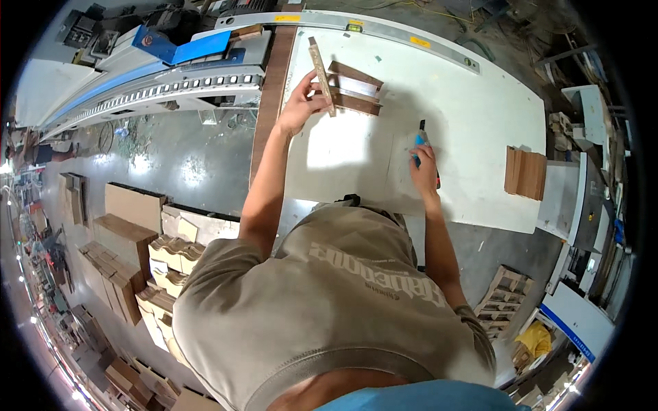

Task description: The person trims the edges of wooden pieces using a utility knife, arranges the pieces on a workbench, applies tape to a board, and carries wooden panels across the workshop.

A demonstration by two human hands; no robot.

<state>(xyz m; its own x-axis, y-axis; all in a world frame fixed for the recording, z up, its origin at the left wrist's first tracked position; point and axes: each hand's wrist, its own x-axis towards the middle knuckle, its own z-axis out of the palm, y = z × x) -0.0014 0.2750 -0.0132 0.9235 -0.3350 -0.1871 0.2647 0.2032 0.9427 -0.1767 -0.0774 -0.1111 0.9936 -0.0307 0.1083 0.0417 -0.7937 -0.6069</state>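
My left hand (pixel 303 106) is closed on a narrow wooden strip (pixel 321 72) with a rough, speckled face, tilted above the white tabletop (pixel 336 178). Just right of the strip lie several short brown wood pieces, among them a far piece (pixel 356 74) and a near piece (pixel 356 104), with a pale gap or face between them. My right hand (pixel 425 170) grips a blue utility knife (pixel 417 142) whose black tip points away from me. The knife is apart from the wood, to the right over the table.
A long spirit level (pixel 391 35) runs along the table's far edge. At the right edge stands a stack of brown boards (pixel 525 172). A machine with a blue-edged rail (pixel 157 89) is at the far left. Stacked panels (pixel 123 236) and moulded pieces (pixel 171 257) stand on the left floor.
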